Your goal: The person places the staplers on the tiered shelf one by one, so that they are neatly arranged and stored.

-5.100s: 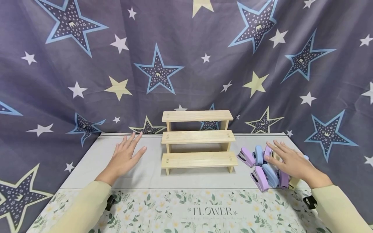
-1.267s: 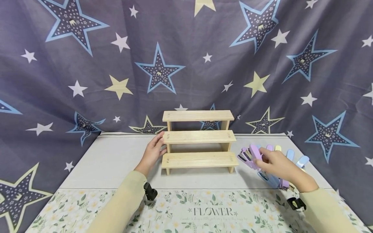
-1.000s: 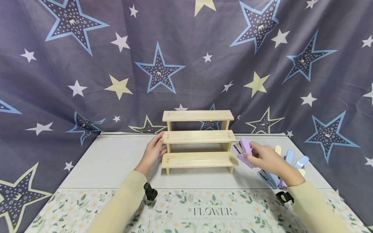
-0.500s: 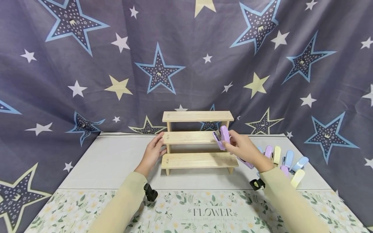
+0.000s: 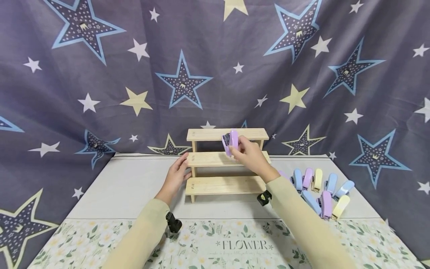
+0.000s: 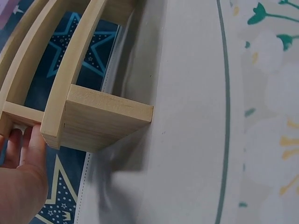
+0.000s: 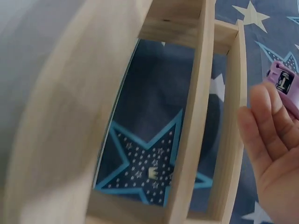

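Observation:
A pale wooden three-tier stand (image 5: 215,186) stands on the table. My left hand (image 5: 173,177) holds the left end of its middle tier; in the left wrist view the fingertips (image 6: 35,147) lie at the tier's end, partly hidden behind the wood. My right hand (image 5: 252,157) pinches a lilac stapler (image 5: 232,140), tilted with its front end up. In the head view that stapler overlaps the front edge of the top tier (image 5: 201,133), above the middle tier (image 5: 208,158). The right wrist view shows only part of the stapler (image 7: 292,91) at the right edge, beyond the fingers.
To the right of the stand lie several more staplers, among them a lilac one (image 5: 326,204), a blue one (image 5: 311,201) and a pale yellow one (image 5: 340,206). Behind the table hangs a dark curtain (image 5: 221,89) with stars. A floral cloth (image 5: 188,243) covers the front.
My right hand has picked up a lilac stapler from the group and carried it left and up to the stand. The left hand has moved right onto the stand's left end.

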Available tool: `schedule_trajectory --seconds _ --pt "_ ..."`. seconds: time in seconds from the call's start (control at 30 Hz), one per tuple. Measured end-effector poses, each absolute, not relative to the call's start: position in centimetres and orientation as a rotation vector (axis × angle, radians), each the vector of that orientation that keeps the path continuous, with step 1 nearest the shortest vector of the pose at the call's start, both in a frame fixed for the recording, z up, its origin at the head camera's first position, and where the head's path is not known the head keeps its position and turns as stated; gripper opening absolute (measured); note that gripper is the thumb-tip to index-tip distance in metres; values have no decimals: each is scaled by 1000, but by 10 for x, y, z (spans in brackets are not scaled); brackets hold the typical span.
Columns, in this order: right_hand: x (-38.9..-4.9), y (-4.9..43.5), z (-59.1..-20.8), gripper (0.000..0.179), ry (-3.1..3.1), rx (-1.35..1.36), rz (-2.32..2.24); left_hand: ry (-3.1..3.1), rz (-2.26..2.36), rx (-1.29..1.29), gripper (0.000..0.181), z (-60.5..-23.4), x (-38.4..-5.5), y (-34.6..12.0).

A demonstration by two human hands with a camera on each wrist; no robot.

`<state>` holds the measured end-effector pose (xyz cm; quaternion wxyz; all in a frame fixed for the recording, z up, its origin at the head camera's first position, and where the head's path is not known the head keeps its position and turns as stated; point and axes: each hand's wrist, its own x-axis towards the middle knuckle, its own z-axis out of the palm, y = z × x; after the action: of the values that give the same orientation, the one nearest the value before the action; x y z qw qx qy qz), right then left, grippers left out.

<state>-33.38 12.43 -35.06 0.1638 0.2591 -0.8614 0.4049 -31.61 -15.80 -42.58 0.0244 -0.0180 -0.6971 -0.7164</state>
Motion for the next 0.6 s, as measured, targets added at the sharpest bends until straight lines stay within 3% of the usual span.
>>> schedule_trajectory --seconds 0.6 --pt "-378 71 -330 29 -2417 654 1159 -2149 -2188 -50 46 -426 -318 -157"
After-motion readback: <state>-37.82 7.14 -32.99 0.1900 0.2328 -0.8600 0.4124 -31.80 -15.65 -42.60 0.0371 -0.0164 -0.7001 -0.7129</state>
